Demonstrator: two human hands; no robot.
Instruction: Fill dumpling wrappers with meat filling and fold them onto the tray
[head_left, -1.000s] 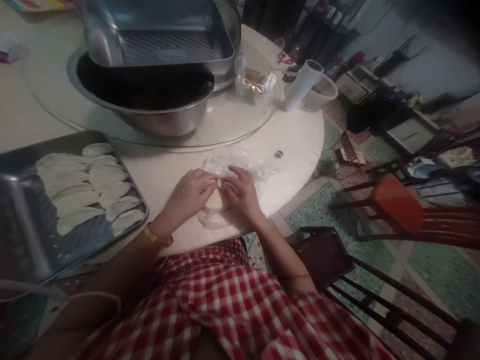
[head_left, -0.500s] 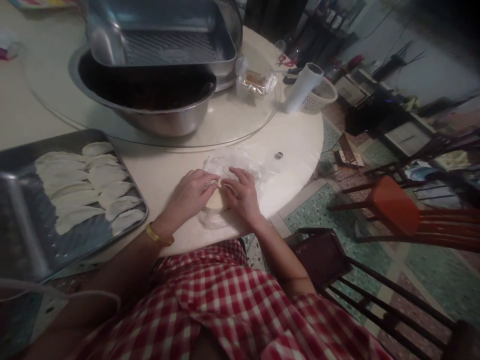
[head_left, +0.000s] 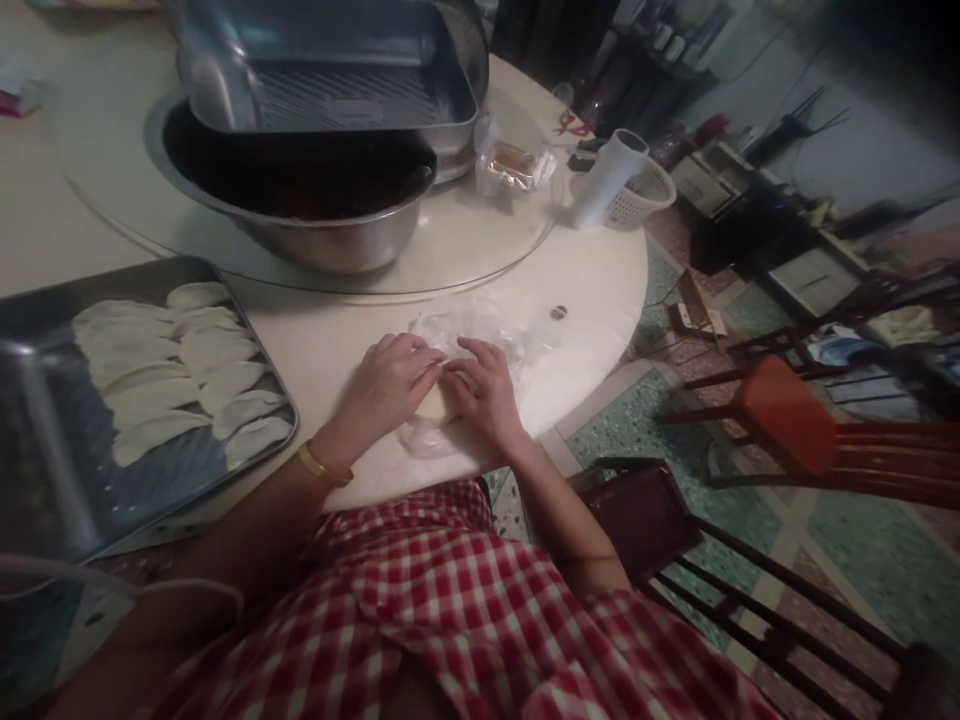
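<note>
A pale dough wrapper (head_left: pixel 436 407) lies on crumpled clear plastic (head_left: pixel 431 440) near the table's front edge. My left hand (head_left: pixel 396 380) pinches its far edge between thumb and fingers. Close beside it, my right hand (head_left: pixel 484 388) grips the same edge, thumb and forefinger together and the other fingers raised. Both hands cover much of the wrapper, so any filling in it is hidden. To the left, a metal tray (head_left: pixel 45 420) carries several folded dumplings (head_left: pixel 161 385) in two overlapping columns.
A large steel bowl (head_left: pixel 337 240) with dark contents stands on the glass turntable (head_left: pixel 480 250), a ridged metal pan (head_left: pixel 337 95) above it. Farther right are a wrapped package (head_left: pixel 514 168), a plastic roll (head_left: pixel 611 178) and a white basket (head_left: pixel 641 198). Chairs (head_left: pixel 784 415) stand right of the table.
My left fingers have shifted slightly along the wrapper's far edge, toward my right hand, and cover more of it. My right hand has barely moved.
</note>
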